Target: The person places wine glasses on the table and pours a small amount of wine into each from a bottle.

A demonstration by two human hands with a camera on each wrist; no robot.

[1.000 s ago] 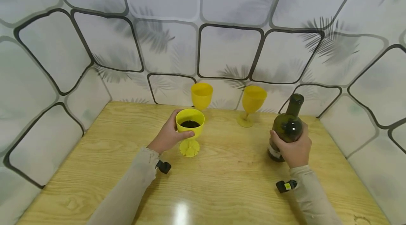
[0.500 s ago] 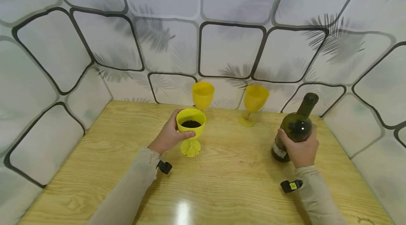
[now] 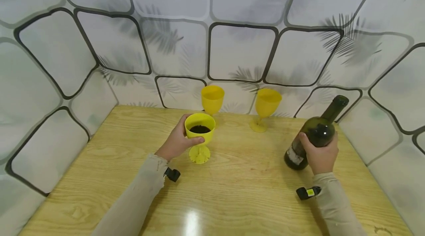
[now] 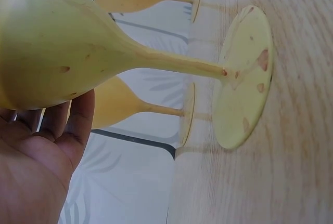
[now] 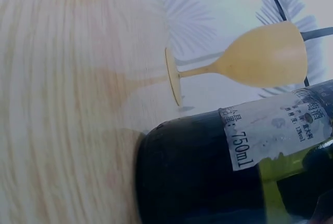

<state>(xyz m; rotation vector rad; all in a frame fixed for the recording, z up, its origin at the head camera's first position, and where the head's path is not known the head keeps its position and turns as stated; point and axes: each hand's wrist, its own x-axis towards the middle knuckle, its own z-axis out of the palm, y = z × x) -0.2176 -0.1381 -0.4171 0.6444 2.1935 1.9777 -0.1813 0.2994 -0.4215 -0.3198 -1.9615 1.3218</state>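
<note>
The left hand (image 3: 177, 142) had its thumb and fingers curled round the bowl of a yellow goblet (image 4: 67, 42), and the right hand (image 3: 322, 153) gripped a dark green bottle (image 3: 310, 130) by the body, just below its shoulder.

Inside the left grip the goblet stood roughly upright, with dark liquid (image 3: 200, 129) in the bowl. Below the grip came the slim stem and the spotted foot (image 4: 242, 78); I could not tell whether that foot bore on the table. I judged the goblet light, stiff and top-heavy, best held low round the bowl; squeezing the stem looked the riskier choice.

In the right grip the bottle leaned, its neck up and to the right, its base down and left of the hand. I took it for smooth glass, heavy, fragile and slippery if wet, so a full wrap round the body suited it.

Below the right hand's thumb sat the scuffed pale label (image 5: 276, 125). I read "750ml" plainly and what looked like "13%vol"; the Chinese characters were mostly too small for me, and I made out no brand.

Farther out, beyond the left grip, stood one yellow goblet (image 3: 213, 99); another (image 3: 268, 103) stood between the grips, farther back, on the wooden table (image 3: 249, 199).
</note>
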